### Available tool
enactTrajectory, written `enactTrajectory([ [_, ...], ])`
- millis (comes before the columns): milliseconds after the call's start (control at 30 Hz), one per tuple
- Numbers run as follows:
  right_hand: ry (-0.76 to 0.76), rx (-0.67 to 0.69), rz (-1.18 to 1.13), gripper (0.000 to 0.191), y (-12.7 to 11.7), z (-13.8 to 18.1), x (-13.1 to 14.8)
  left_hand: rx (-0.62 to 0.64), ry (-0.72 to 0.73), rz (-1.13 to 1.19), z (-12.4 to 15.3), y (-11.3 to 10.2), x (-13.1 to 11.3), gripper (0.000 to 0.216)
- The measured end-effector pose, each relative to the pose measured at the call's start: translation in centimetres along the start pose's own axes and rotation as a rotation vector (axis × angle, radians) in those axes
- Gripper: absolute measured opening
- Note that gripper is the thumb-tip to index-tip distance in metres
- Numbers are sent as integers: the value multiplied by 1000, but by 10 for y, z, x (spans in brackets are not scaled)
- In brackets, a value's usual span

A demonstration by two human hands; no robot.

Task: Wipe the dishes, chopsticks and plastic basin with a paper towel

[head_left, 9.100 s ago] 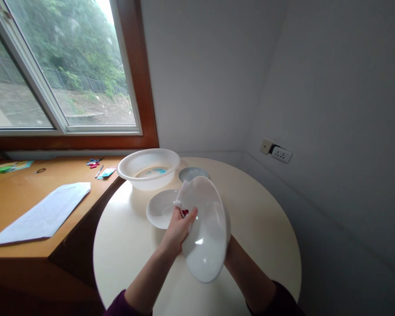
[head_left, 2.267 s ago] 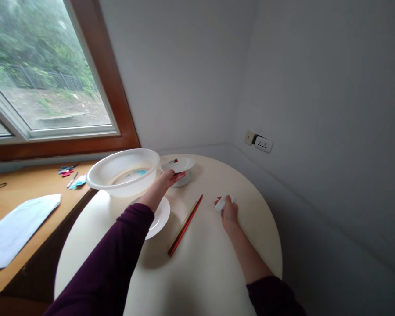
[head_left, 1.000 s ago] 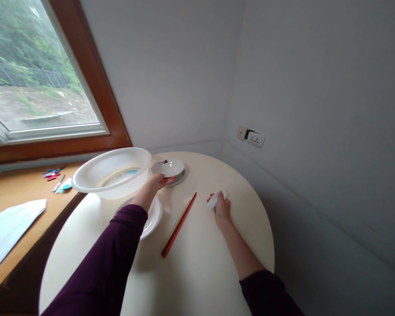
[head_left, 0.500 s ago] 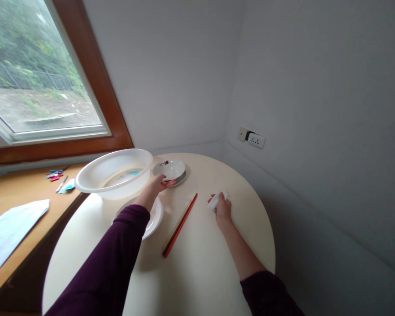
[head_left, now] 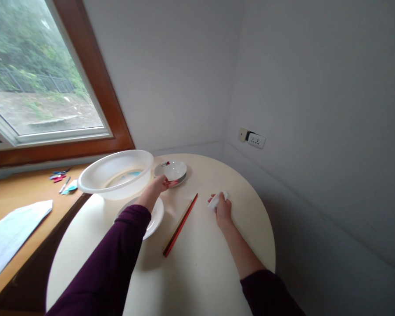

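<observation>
My left hand reaches across the round cream table, and its curled fingers sit on the near rim of a small white dish. This dish rests on a grey saucer beside a large white basin. My right hand lies on the table, closed around a crumpled white cloth. A pair of red chopsticks lies slantwise between my arms. A white plate is partly hidden under my left forearm.
The table fits into a corner of white walls, with a wall socket on the right wall. A wooden desk on the left, under the window, carries a sheet of paper and small pens.
Earlier I held a big white bowl and wiped it. Since then my left hand has lowered the small dish onto the grey saucer and drawn back a little. The right hand has stayed put.
</observation>
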State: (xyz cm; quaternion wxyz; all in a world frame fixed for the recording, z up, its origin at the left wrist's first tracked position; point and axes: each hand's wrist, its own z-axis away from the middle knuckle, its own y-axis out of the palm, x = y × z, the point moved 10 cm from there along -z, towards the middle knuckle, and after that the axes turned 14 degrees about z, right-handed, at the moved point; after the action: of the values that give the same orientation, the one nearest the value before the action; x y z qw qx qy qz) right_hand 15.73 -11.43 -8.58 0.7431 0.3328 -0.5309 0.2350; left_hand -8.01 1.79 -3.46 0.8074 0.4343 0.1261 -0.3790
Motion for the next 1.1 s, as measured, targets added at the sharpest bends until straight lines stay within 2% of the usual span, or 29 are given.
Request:
enactTrajectory([
  [200,-10,0,1,32,0,-1,-1,28,13,-103,22,4,-4,68],
  [400,-21,0,7,32,0,-2,0,47,72,-311,43,3,-18,48],
  [533,-29,14,11,29,0,-1,2,59,130,-552,69,-6,-28,29],
  [633,-45,27,9,27,0,1,4,81,202,-740,97,-22,-40,15],
  [700,-57,44,9,27,1,3,6,72,334,-884,116,-38,-57,5],
  [733,-64,55,10,28,1,4,7,43,538,-1129,131,-40,-74,7],
  [767,-71,65,11,28,2,5,9,-42,733,-1328,146,-45,-90,10],
  [800,-79,75,12,29,3,6,10,-123,859,-1471,158,-54,-100,13],
  [833,-86,83,14,29,4,7,11,-220,898,-1559,165,-68,-107,16],
  [900,-99,95,19,29,6,9,14,-374,883,-1598,171,-100,-118,23],
  [967,-111,103,26,28,7,9,15,-429,735,-1521,167,-135,-116,34],
  [1033,-121,111,36,29,9,8,16,-360,517,-1392,155,-163,-98,43],
  [1100,-128,116,52,30,9,7,15,-232,344,-1258,145,-176,-73,43],
])
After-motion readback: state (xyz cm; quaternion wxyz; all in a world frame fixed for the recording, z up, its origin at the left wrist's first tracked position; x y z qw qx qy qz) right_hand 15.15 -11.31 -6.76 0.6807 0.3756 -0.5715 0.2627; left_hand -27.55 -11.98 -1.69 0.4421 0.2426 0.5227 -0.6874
